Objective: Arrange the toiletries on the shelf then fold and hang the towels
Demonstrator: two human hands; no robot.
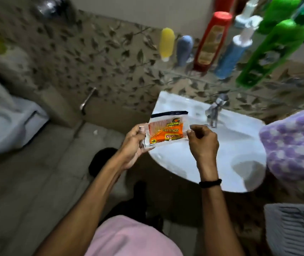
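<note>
Both hands hold one item in front of the chest. The left hand (134,143) has its fingers curled behind the left edge of a scrub pad packet (167,132) with the thumb laid on the front, and the right hand (203,143), which has a black wristband (210,182) at the wrist, pinches the right edge between thumb and fingertips. The packet is stretched flat between them in the air, over the near-left rim of the white washbasin (221,163), and touches nothing else. It looks very light, a thin spongy pad in a loose, glossy plastic sleeve. The film will probably crinkle and slide under the fingers, and the empty sealed margins will give way if gripped alone. A hold across the padded middle seems surer than one on the edges, and nothing about it looks fragile. To the right, a purple patterned towel (293,143) hangs just beside the basin, with a grey towel (295,230) below it. Behind the basin stands a chrome tap (215,111). Further up, the glass shelf (180,73) carries a yellow bottle (166,44), a red bottle (212,41), a blue pump bottle (234,52) and a green bottle (269,54). Bare glass to the left of them looks like a likely spot for the packet.
</note>
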